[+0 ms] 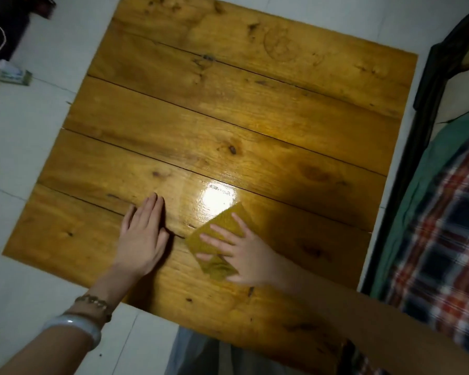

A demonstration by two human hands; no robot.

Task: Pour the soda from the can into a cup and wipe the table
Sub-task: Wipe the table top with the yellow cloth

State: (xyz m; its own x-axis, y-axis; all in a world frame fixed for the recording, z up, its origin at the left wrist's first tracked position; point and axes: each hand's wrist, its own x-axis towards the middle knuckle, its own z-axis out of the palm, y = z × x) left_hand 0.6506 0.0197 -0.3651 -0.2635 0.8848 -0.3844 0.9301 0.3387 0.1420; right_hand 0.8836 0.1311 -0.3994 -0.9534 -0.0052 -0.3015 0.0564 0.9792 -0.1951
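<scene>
Your right hand lies flat with fingers spread, pressing a yellow-green cloth onto the wooden table near its front edge. Your left hand rests palm-down beside it, fingers straight and together, a pale bangle on the wrist.

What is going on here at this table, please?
A person is wiping the glossy, yellow-brown plank-wood table with a flat, square, yellowish-green cloth. The right hand presses the cloth down with spread, straight fingers, close to the table's near edge. The left hand rests flat on the bare wood beside the cloth, not touching it.
</scene>
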